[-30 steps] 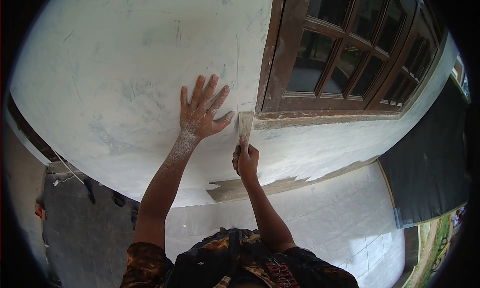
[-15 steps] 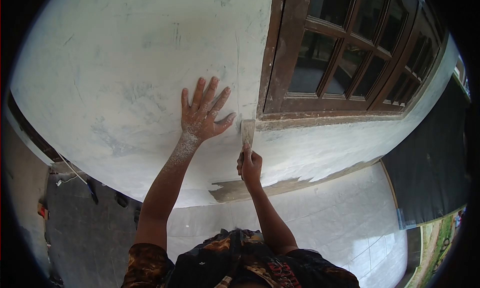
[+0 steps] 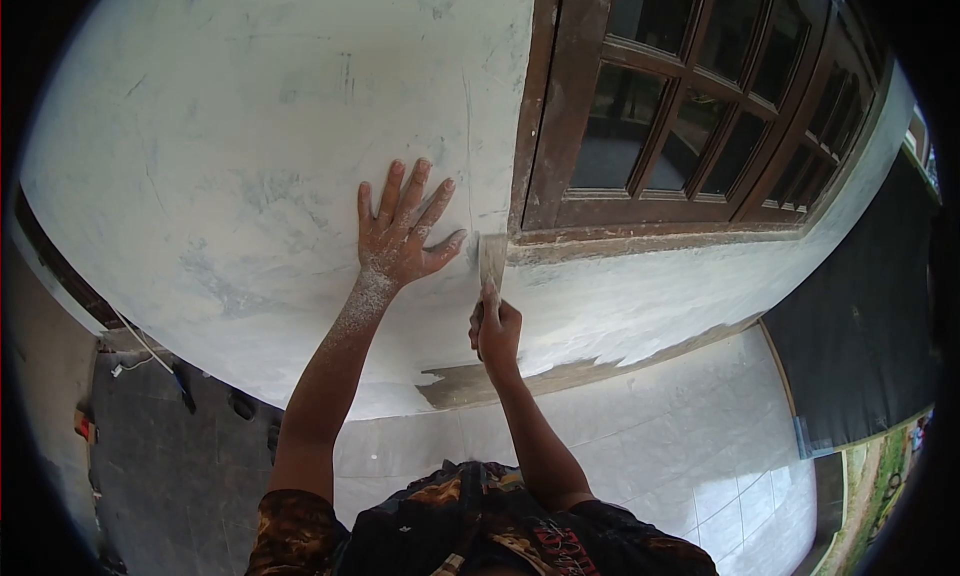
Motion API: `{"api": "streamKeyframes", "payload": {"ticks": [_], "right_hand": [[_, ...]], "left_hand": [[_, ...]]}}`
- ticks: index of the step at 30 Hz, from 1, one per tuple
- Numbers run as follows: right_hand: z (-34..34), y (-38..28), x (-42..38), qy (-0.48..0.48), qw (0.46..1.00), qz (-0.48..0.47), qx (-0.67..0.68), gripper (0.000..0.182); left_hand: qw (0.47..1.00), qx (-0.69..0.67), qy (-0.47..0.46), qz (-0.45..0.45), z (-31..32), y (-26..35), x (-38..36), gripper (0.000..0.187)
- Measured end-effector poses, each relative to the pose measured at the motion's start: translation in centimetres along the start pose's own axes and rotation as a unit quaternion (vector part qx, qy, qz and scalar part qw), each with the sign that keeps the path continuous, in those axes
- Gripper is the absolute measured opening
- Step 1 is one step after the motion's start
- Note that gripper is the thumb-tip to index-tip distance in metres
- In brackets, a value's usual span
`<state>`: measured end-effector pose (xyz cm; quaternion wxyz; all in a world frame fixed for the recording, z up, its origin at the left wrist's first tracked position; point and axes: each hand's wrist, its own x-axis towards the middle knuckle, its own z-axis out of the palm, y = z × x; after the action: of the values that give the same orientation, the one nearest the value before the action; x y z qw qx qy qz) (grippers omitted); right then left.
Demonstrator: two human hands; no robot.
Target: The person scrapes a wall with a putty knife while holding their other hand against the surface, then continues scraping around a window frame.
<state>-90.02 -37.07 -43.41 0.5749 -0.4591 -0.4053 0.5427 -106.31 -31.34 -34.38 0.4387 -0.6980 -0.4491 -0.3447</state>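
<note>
My left hand (image 3: 398, 234) lies flat on the pale wall (image 3: 200, 106), fingers spread, with white dust on the hand and wrist. To its right, my right hand (image 3: 496, 326) is wrapped round the handle of a putty knife (image 3: 492, 260). The wide blade points up and rests against the wall, close to the lower left corner of the brown window frame (image 3: 580, 211). Dark smudges and thin vertical cracks mark the wall around my left hand. Most of the knife's handle is hidden in my fingers.
A bare grey-brown strip (image 3: 530, 381) runs along the wall's foot. Light floor tiles (image 3: 620, 456) lie below, dark tiles (image 3: 170, 466) at the left. A black sheet (image 3: 850, 306) hangs at the right. A thin pole (image 3: 150, 346) leans at the left.
The view has shifted slightly. The putty knife's blade looks a little more turned than before, still near the window corner. My left hand stays flat on the wall.
</note>
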Motion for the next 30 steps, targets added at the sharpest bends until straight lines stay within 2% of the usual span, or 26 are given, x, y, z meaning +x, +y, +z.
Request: {"api": "streamKeyframes", "payload": {"ticks": [8, 14, 16, 19, 23, 30], "right_hand": [[-1.1, 1.9, 0.0, -0.009, 0.999, -0.004, -0.03, 0.054], [-0.1, -0.1, 0.3, -0.029, 0.999, -0.002, 0.028, 0.055], [-0.8, 0.9, 0.1, -0.022, 1.0, -0.003, -0.019, 0.054], [-1.1, 1.3, -0.7, -0.017, 1.0, 0.02, -0.016, 0.054], [-0.1, -0.6, 0.0, -0.022, 1.0, -0.02, -0.001, 0.054], [-1.1, 2.9, 0.0, -0.007, 0.999, -0.003, -0.033, 0.054]], "left_hand": [[1.0, -0.001, 0.006, -0.001, 0.1, 0.0, 0.0, 0.073], [1.0, -0.001, 0.001, -0.002, 0.0, 0.0, 0.0, 0.073], [1.0, 0.0, 0.009, 0.0, 0.0, -0.1, 0.1, 0.074], [1.0, -0.006, 0.01, 0.0, 0.0, 0.0, 0.0, 0.075], [1.0, 0.001, 0.011, 0.001, -0.1, 0.0, 0.1, 0.076], [1.0, -0.008, 0.011, 0.001, 0.0, -0.2, 0.2, 0.075]]}}
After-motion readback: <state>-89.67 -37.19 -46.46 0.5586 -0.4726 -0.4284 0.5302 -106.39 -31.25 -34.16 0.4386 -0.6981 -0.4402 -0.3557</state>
